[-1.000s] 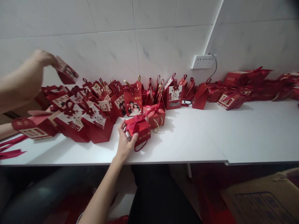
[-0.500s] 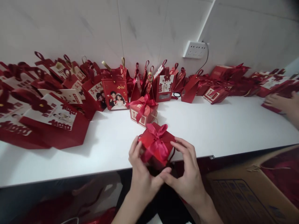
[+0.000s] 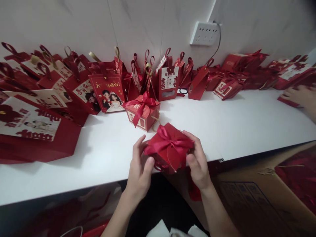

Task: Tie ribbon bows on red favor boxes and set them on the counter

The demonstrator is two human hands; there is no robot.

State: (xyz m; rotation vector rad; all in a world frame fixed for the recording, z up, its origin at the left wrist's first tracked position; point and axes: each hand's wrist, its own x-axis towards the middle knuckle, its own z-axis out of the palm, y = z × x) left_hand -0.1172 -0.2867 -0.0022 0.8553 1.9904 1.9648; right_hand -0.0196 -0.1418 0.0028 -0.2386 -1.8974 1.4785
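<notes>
A red gift box with a shiny red ribbon bow on its lid is held between both my hands over the front edge of the white table. My left hand grips its left side, thumb toward me and fingers behind. On the right side, my right hand curls around it the same way. Just behind it stands a similar red gift box with a bow and a cord handle. The underside of the held box is hidden.
Red paper gift bags and small boxes line the wall. A large red bag stands at left. Below the table at right is a cardboard box with red items. Another person's hand touches a red package at far right. A power strip hangs on the wall.
The held box has turned so its bow now runs left to right. My thumbs have moved apart, one to each side. The view has shifted slightly.
</notes>
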